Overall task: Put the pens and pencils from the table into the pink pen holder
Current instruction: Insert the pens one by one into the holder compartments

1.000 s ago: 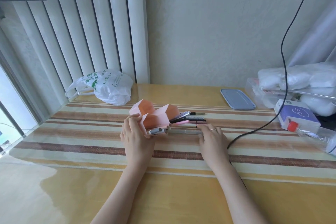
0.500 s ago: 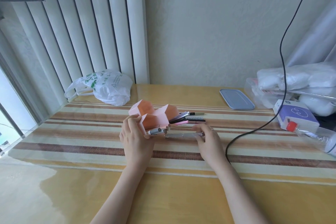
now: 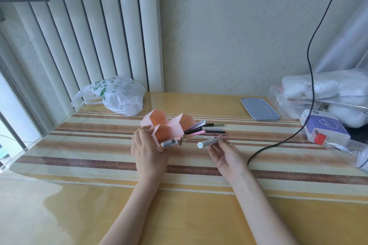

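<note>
The pink pen holder (image 3: 175,125), made of several hexagonal cells, lies on its side on the striped table mat, its openings facing me and to the right. My left hand (image 3: 148,150) grips its left side. Several pens (image 3: 197,128) stick out of its cells to the right, and a grey pen (image 3: 170,143) pokes from the near cell. My right hand (image 3: 226,152) holds a grey pen (image 3: 208,142) just above the mat, its end pointing left toward the holder. More pens (image 3: 215,130) lie on the mat behind my right hand.
A white plastic bag (image 3: 117,95) sits at the back left. A blue-grey lid (image 3: 258,108) lies at the back right. A black cable (image 3: 278,143) hangs down and crosses the mat by my right hand. A purple box (image 3: 324,125), a bottle (image 3: 342,145) and wrapped bundles crowd the right edge.
My right hand has picked a grey pen up off the mat and turned palm-up, lifting it toward the holder. My left hand has stayed on the holder.
</note>
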Demonstrator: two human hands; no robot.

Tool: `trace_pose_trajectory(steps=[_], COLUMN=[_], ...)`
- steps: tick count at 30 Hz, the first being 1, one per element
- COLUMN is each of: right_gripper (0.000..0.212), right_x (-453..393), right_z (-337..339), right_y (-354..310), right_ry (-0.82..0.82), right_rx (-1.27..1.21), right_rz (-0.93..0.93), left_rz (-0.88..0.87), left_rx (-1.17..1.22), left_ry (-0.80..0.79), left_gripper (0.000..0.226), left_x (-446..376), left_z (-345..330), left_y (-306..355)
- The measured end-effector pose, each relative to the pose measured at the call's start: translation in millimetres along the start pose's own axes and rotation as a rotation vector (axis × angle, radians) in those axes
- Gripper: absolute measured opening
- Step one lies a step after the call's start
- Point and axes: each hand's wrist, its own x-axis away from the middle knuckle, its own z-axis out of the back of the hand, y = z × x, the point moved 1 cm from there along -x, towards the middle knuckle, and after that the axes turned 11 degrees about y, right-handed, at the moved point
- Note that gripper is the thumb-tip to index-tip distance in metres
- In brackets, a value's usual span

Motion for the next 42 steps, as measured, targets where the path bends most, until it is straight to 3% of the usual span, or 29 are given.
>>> trace_pose_trajectory(steps=[7, 14, 19, 23, 30, 38, 42], right_gripper=[0.006, 0.005, 0.012, 0.023, 0.015, 0.027, 0.038], right_x=[5.5, 10.4, 16.6, 33.6, 38.2, 31.4, 36.6], right_z=[-3.2, -6.7, -10.9, -20.8, -24.3, -24.9, -26.8], right_y=[7.3, 5.7, -2.5, -2.2, 25.1, 33.5, 29.9], right_ry=[0.004, 0.01, 0.055, 0.104, -0.073, -0.147, -0.148], right_rx=[-0.041, -0.102, -0.139, 0.117, 0.742, 1.145, 1.132], right_rz=[-0.124, -0.078, 0.318, 0.744, 1.402, 1.511, 1.514], left_rz=[-0.006, -0.012, -0.021, -0.045, -0.058, -0.064, -0.021], left_rx=[-0.006, -0.014, -0.011, -0.008, -0.024, 0.023, 0.035], left_ry=[-0.007, -0.002, -0.004, -0.015, -0.024, -0.013, -0.013], left_gripper=[0.07, 0.072, 0.068, 0.068, 0.068, 0.064, 0.063], left_x=[0.1, 0.7, 0.8, 1.1, 1.1, 1.0, 0.8], left_z=[-0.5, -1.4, -1.0, -1.5, -0.3, 3.1, 2.5], left_y=[-1.0, -1.5, 0.0, 0.1, 1.6, 7.3, 4.3])
